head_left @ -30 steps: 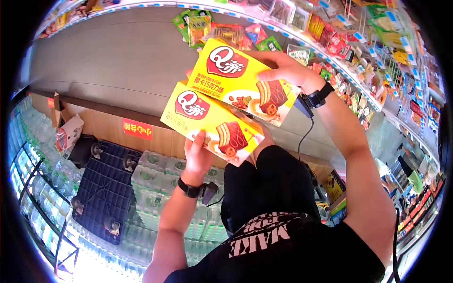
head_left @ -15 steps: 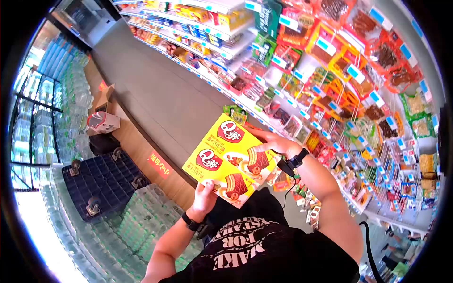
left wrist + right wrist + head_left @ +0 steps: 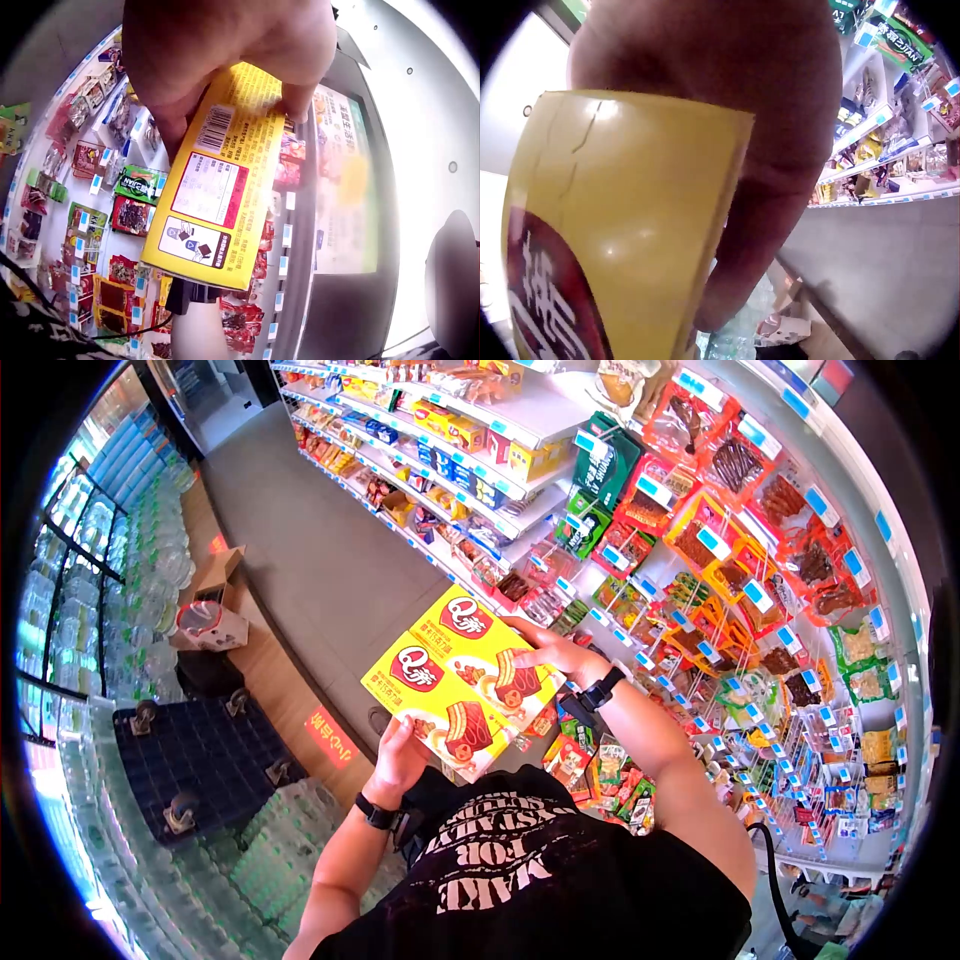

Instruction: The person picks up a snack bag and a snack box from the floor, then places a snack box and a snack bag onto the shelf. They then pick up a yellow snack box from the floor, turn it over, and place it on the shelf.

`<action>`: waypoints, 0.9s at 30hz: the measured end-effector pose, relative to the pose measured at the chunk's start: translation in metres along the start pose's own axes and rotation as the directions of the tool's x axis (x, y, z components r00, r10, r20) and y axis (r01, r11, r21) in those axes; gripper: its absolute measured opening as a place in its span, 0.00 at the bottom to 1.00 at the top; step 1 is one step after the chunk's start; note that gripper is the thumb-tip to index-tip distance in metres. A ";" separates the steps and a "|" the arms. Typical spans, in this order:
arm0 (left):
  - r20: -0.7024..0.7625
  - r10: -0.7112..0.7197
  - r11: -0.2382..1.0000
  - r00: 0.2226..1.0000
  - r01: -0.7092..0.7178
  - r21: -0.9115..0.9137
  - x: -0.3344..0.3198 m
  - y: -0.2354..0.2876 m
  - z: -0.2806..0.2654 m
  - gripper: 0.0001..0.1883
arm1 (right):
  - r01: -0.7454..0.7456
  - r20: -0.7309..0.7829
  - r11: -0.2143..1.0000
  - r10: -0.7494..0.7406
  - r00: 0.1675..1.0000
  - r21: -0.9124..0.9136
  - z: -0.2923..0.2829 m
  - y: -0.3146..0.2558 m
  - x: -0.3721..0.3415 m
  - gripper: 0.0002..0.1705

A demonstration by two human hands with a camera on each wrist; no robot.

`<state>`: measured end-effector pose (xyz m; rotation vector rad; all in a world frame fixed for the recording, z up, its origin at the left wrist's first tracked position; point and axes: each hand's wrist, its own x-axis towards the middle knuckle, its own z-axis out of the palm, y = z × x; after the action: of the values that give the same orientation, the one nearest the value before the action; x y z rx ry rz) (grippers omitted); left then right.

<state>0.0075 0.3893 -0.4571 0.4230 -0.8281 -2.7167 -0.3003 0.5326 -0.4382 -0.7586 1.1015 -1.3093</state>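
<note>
While both cartons are held up together in front of the torso, their printed faces tilted up, the lot reads as follows: two matching yellow boxes, the near box (image 3: pixel 436 705) at left and the far box (image 3: pixel 488 648) at right, side by side along their long edges. Each face carries a dark-red emblem (image 3: pixel 416 668) with white "Q蒂", smaller lettering, and a picture of layered, chocolate-coated cake beside nuts. Seen from the left wrist, one yellow side bears a barcode (image 3: pixel 215 129), a red-bordered table (image 3: pixel 210 189), a panel with two small pictograms and small Chinese print too blurred to read. Left hand (image 3: pixel 400 757): curled, gripping the near box at its near left edge, thumb on the face. Right hand (image 3: pixel 562 655): curled about the far box's far right edge, thumb likewise on the face. Other lettering: "MAKE" and "FOR" on the black shirt (image 3: pixel 500 860); "小心台阶" on a red sticker (image 3: pixel 328 736) at left. Changed since one second ago: the boxes, then skewed and stepped apart at the right end, now line up flush, and the snack shelves (image 3: pixel 530 485) at right fill far more of the head view.
</note>
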 end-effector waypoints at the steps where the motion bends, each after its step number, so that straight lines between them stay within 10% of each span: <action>1: 0.002 0.007 1.000 1.000 -0.007 0.015 0.012 0.015 -0.009 0.31 | 0.015 -0.029 1.000 -0.016 0.999 -0.011 0.000 -0.003 0.017 0.49; 15: 0.108 -0.020 0.999 0.994 0.014 0.050 0.182 0.341 -0.128 0.35 | 0.024 -0.234 1.000 -0.026 0.972 -0.012 0.037 -0.155 0.330 0.48; 20: 0.054 0.032 0.994 0.998 -0.037 0.102 0.233 0.419 -0.172 0.33 | 0.020 -0.250 0.949 0.062 0.966 0.313 0.034 -0.161 0.418 0.45; 24: 0.046 0.004 0.998 0.999 -0.007 0.069 0.279 0.468 -0.212 0.33 | 0.145 -0.233 0.989 -0.135 0.963 0.027 0.010 -0.145 0.497 0.44; 27: 0.047 0.003 0.997 0.999 -0.007 0.080 0.333 0.498 -0.245 0.33 | 0.155 -0.212 0.936 -0.090 0.973 0.315 0.004 -0.169 0.550 0.43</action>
<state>-0.1290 -0.2424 -0.4305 0.3739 -0.9515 -2.7055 -0.4029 -0.0316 -0.3879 -0.4608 0.9619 -1.6532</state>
